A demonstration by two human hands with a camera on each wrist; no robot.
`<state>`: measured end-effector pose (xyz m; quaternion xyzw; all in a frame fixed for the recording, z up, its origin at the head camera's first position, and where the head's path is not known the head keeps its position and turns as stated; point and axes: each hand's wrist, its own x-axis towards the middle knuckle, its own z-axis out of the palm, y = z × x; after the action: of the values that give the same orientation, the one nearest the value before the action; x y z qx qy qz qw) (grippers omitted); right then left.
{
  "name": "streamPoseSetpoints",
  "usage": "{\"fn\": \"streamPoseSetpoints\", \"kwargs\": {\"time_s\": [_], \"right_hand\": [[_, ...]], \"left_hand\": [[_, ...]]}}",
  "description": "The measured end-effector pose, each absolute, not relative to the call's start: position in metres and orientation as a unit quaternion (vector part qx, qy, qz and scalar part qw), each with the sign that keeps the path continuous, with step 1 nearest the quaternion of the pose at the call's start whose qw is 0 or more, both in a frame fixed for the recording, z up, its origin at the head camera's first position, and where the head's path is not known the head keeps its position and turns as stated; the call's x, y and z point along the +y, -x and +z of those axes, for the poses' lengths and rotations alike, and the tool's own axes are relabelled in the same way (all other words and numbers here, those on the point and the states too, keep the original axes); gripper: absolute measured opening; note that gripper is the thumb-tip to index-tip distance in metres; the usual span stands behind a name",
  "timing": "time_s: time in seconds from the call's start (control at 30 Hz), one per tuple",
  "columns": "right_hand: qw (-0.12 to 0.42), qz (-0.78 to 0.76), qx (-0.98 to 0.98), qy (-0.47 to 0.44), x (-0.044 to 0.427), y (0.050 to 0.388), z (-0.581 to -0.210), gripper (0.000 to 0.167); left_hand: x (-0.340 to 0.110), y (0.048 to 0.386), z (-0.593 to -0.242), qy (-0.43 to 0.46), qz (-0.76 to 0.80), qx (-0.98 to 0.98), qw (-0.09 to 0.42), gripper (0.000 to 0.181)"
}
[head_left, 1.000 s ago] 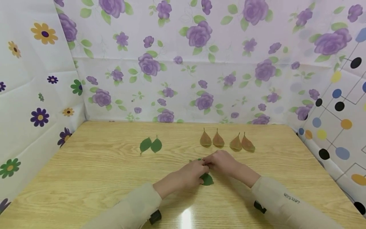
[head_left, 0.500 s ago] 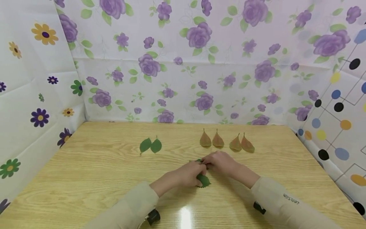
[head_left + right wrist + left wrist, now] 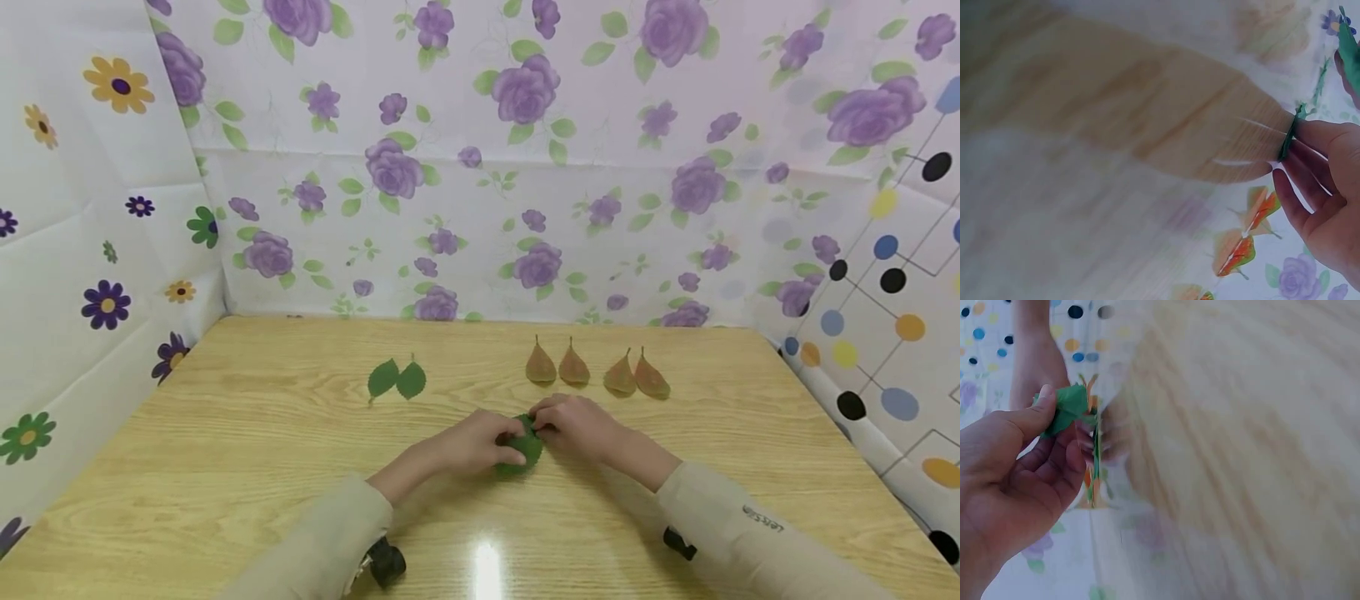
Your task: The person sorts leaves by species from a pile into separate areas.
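Near the middle of the table, my left hand (image 3: 472,442) pinches a green leaf (image 3: 522,452) with toothed edges. The left wrist view shows this leaf (image 3: 1067,409) between thumb and fingers, tilted up off the table. Close on its right is my right hand (image 3: 577,423), fingers bent down to the table. Its fingertips hold another green leaf (image 3: 1288,134), seen almost edge-on in the right wrist view. That leaf is mostly hidden in the head view, so its overlap with the first is unclear.
Two green leaves (image 3: 397,379) lie side by side at the back left of the table (image 3: 262,450). Several reddish-brown leaves (image 3: 573,367) are laid in two pairs at the back right. Patterned cloth (image 3: 480,208) walls the table's back and sides.
My left hand has drawn back a little to the left with the green leaf, which now shows more of its surface. My right hand has stayed nearly in place.
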<state>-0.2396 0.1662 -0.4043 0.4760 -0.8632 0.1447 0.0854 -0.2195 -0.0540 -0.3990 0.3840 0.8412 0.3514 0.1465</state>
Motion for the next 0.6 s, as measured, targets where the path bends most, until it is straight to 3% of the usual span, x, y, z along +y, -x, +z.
{"fn": "streamPoseSetpoints", "kwargs": {"time_s": [0.2, 0.6], "right_hand": [[0.091, 0.144, -0.862, -0.477, 0.166, 0.241, -0.404, 0.007], [0.109, 0.134, -0.862, -0.476, 0.165, 0.242, -0.407, 0.005]], "left_hand": [[-0.070, 0.227, -0.391, -0.341, 0.376, 0.852, 0.129, 0.003], [-0.101, 0.250, -0.389, -0.240, 0.405, 0.875, 0.109, 0.025]]}}
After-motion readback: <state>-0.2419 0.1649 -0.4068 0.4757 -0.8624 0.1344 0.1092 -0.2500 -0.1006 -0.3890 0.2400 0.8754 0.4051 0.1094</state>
